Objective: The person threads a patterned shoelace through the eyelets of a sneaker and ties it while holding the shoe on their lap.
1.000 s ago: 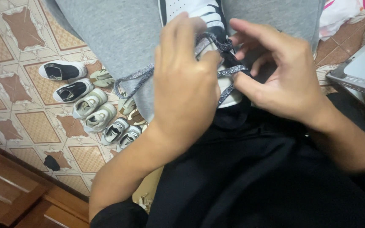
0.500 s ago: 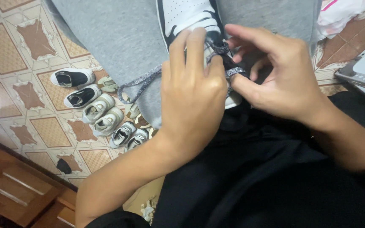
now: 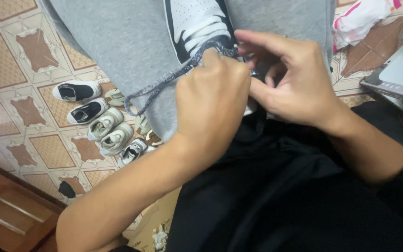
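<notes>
A white and black sneaker (image 3: 197,21) rests on my lap between grey trouser legs (image 3: 122,51). My left hand (image 3: 211,100) is closed around a speckled grey shoelace (image 3: 164,81) whose loose end trails down to the left. My right hand (image 3: 290,81) sits just to its right, fingers curled and pinching at the lace near the shoe's tongue. The part of the lace between the two hands is hidden behind my left fist. A black shirt (image 3: 281,196) fills the lower part of the view.
Several small shoes (image 3: 99,123) stand in a row on the patterned tile floor (image 3: 19,56) at left. A wooden step (image 3: 10,214) is at lower left. A grey tray-like object (image 3: 397,70) and a pink-and-white plastic bag (image 3: 367,16) lie at right.
My left hand has closed into a fist and pulled the lace left and down, drawing it taut. The view has tilted so the shoe sits higher in frame.
</notes>
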